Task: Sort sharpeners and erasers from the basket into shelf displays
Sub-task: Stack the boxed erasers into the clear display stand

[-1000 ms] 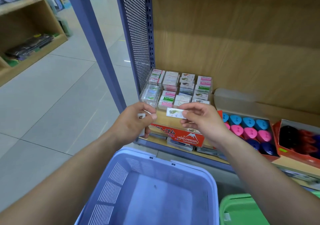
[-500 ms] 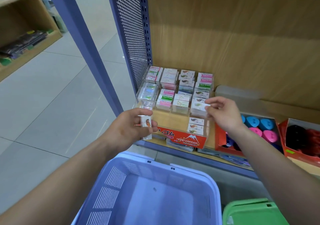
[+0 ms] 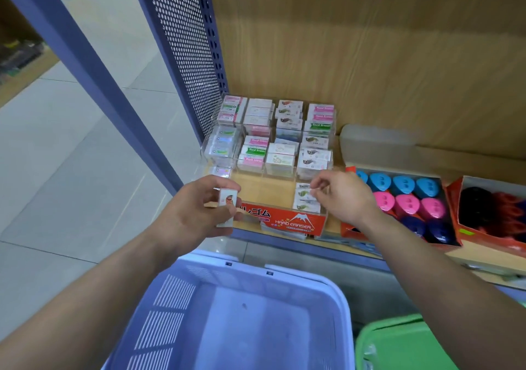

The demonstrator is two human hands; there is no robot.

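As the left hand (image 3: 193, 217) grips it, the rectangular eraser (image 3: 226, 202) stands upright.

Wooden shelf (image 3: 484, 255) — eraser display (image 3: 296, 221), sharpener boxes (image 3: 351, 228) beside.

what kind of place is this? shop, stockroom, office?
Most likely a stationery shop aisle. A clear tiered display labelled HARD ERASER holds packaged erasers, rows of blue and pink sharpeners sit beside it on the shelf, and a blue basket is below.
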